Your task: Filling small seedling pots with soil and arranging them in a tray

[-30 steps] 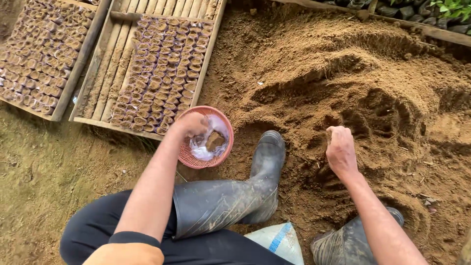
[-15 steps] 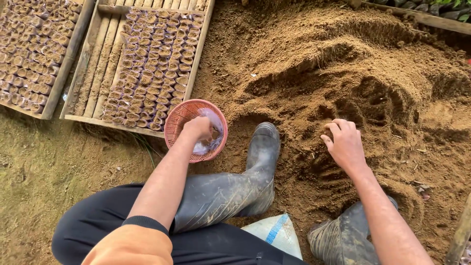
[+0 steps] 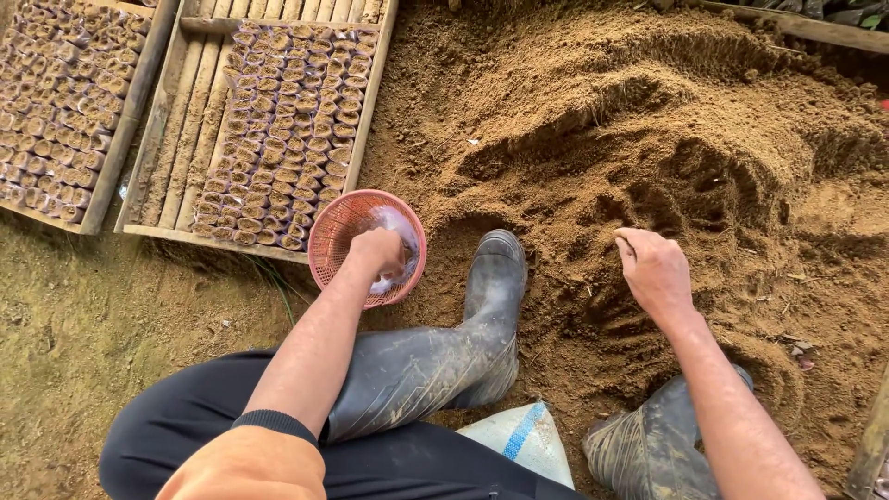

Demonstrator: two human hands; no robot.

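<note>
Left hand (image 3: 378,252) curled inside round pink basket (image 3: 335,227), grip hidden; right hand (image 3: 656,268) loosely curled on soil heap (image 3: 648,120), contents unclear.

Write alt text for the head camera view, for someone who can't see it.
A seated person's left hand reaches into a pink basket while the right hand rests on a soil heap. Wooden trays of soil-filled pots lie beyond.
</note>
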